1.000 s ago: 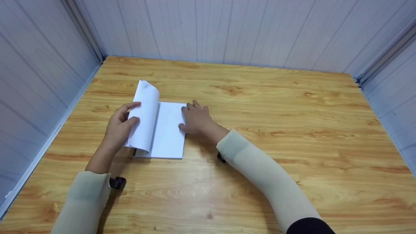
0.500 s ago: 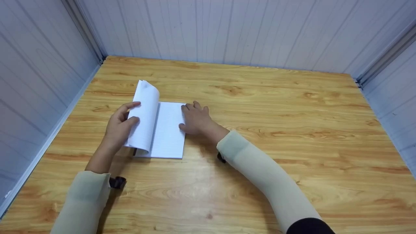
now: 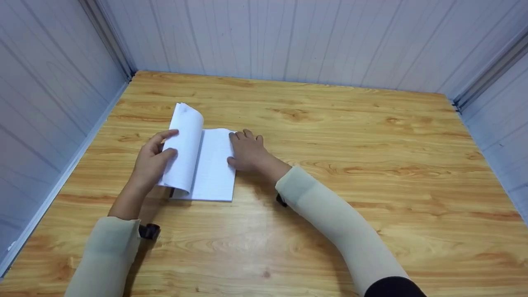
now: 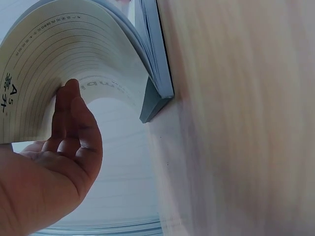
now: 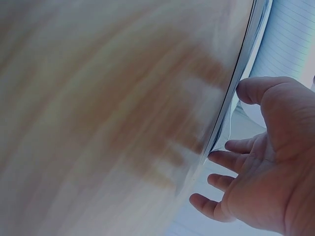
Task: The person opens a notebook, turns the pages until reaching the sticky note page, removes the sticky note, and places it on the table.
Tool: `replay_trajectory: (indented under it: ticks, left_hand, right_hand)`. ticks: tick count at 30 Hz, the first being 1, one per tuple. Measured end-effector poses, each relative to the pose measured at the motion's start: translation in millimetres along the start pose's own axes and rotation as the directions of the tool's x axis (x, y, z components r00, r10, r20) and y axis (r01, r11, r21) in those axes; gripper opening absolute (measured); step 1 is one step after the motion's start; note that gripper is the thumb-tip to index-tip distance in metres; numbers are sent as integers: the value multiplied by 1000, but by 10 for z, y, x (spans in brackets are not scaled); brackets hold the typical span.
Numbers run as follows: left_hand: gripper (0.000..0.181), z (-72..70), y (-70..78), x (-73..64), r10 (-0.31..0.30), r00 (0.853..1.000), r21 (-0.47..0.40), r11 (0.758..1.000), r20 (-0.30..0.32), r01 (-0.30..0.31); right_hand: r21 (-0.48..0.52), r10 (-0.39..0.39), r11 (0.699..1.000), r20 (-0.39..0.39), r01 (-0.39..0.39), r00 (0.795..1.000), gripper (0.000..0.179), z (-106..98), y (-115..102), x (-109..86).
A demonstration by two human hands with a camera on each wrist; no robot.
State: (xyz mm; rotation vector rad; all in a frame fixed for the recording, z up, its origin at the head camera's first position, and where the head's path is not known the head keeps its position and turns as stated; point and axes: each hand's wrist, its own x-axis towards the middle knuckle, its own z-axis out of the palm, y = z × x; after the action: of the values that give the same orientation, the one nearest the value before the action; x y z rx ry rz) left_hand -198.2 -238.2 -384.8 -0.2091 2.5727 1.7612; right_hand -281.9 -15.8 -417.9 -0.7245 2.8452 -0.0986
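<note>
An open lined notebook (image 3: 212, 173) lies left of the table's middle. My left hand (image 3: 149, 161) grips its folded-over front pages (image 3: 184, 142), thumb on the near face and fingers behind. In the left wrist view, those pages curve over in an arch with a printed cover side (image 4: 39, 73), and the dark spine end (image 4: 155, 103) rests on the table. My right hand (image 3: 249, 150) touches the notebook's right edge, fingers spread and fairly straight. The right wrist view shows the thumb and a fingertip at that edge, with a sheet slightly raised between them.
The wood-grain table (image 3: 350, 144) reaches pale panel walls (image 3: 268, 41) at the back and both sides. Black wrist cameras, such as the left one (image 3: 149, 231), sit below the light sleeves.
The right-hand page's top edge now bulges upward slightly beside my right fingers, which have shifted a little leftward. My left hand keeps its hold on the folded pages.
</note>
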Motion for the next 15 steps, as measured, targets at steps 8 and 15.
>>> replay_trajectory:
  ticks: [8, 15]
  left_hand:
    - [42, 1, -17, -4, -10, 1000, 4, 1000, 1, 10]
    - [43, -7, -17, 4, 11, 1000, 9, 1000, -6, -11]
  right_hand:
    - [65, -24, 998, -25, 26, 999, 73, -8, -13, -6]
    - [106, -61, 992, -93, 71, 994, 71, -28, -24, 3]
